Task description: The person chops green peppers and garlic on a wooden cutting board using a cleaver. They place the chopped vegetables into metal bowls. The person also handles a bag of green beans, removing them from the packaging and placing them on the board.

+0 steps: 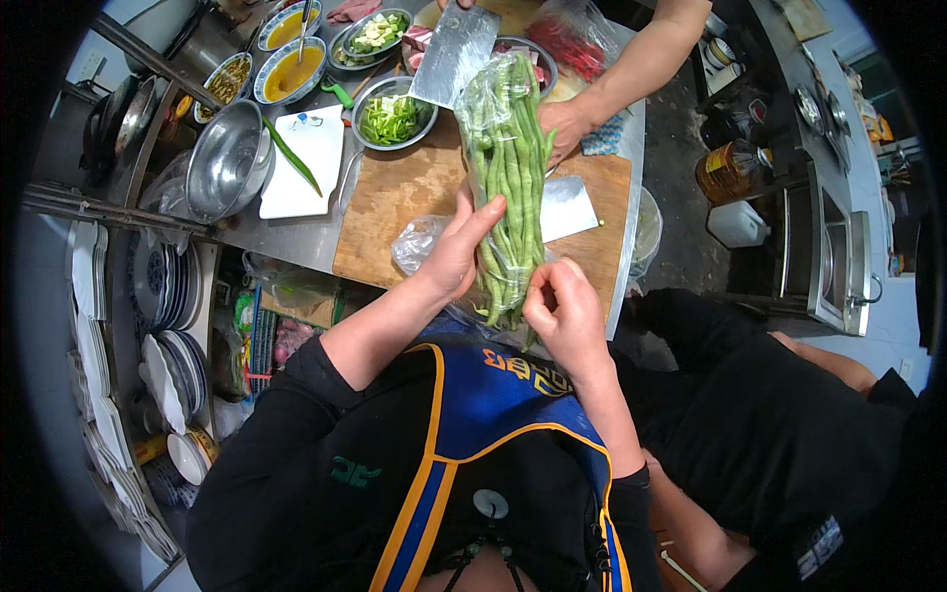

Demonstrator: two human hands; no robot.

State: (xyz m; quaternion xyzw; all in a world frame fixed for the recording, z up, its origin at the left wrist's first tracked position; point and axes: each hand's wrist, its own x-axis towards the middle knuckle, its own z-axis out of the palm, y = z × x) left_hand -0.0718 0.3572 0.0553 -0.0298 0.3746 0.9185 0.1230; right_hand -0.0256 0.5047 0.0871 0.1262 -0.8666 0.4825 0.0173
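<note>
A long bundle of green beans in clear plastic wrap is held up before my chest, over the front of a wooden cutting board. My left hand grips the bundle from its left side, thumb laid across the front. At the lower right end, my right hand pinches the wrap with bent fingers. Behind the beans, a cleaver blade lies on the board, its handle side hidden. Some crumpled clear plastic sits by my left hand.
Across the table, a co-worker's hand reaches in behind the beans; another cleaver is held up by a hand at the top edge. Left stand a bowl of cut green vegetables, a white tray with a green chili and a steel bowl. Another person is close at right.
</note>
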